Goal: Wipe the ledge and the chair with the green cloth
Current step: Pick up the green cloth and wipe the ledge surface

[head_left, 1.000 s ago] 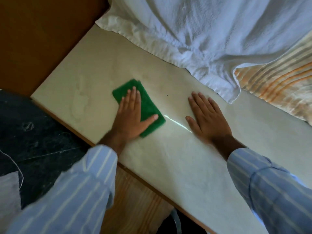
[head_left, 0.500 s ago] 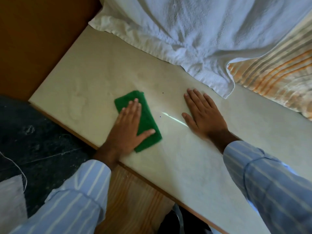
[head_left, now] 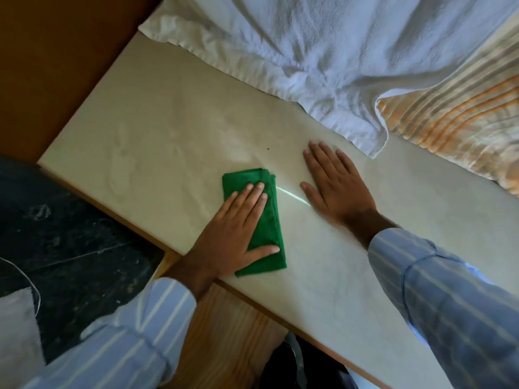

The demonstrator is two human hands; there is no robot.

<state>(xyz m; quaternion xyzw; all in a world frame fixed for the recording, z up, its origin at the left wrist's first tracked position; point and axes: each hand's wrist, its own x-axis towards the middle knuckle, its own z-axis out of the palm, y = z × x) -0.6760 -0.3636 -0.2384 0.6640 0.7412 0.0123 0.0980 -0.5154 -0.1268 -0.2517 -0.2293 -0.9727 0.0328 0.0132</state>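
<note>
A folded green cloth (head_left: 268, 228) lies flat on the pale stone ledge (head_left: 157, 130), close to its near edge. My left hand (head_left: 233, 234) presses down on the cloth with fingers spread, covering its left half. My right hand (head_left: 334, 186) rests palm-down on the bare ledge just right of the cloth, holding nothing. A thin streak of light lies between the two hands. No chair is clearly in view.
A rumpled white towel (head_left: 323, 51) drapes over the far side of the ledge, beside an orange-striped fabric (head_left: 460, 127) at the right. A brown wooden panel (head_left: 56, 51) stands at the left. Dark stone floor (head_left: 70, 234) and wood (head_left: 224, 332) lie below the ledge.
My left hand has slid the green cloth toward the near edge and slightly right, closer to my right hand, turning it more upright. My right hand stayed planted.
</note>
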